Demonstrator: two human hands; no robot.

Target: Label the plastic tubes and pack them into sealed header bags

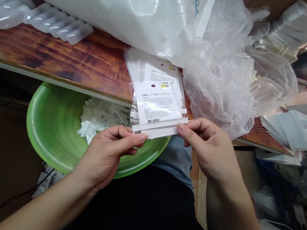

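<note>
Between my two hands is a clear plastic packet with a white printed card (158, 102) inside, a barcode near its lower edge and a hole at the top. My left hand (113, 143) pinches the packet's lower left corner between thumb and fingers. At the lower right corner my right hand (203, 141) does the same. A white strip runs along the packet's near edge, between my thumbs. Just behind it, a stack of similar packets (149, 67) lies on the wooden table, partly covered by the held one.
A green basin (50, 133) below the table edge holds white and clear scraps (102, 114). Several translucent plastic pieces (59, 22) line the wooden table (20, 47) at left. A large white bag (116, 2) and crumpled clear bags (221, 75) stand behind. Folded papers (292, 128) lie at right.
</note>
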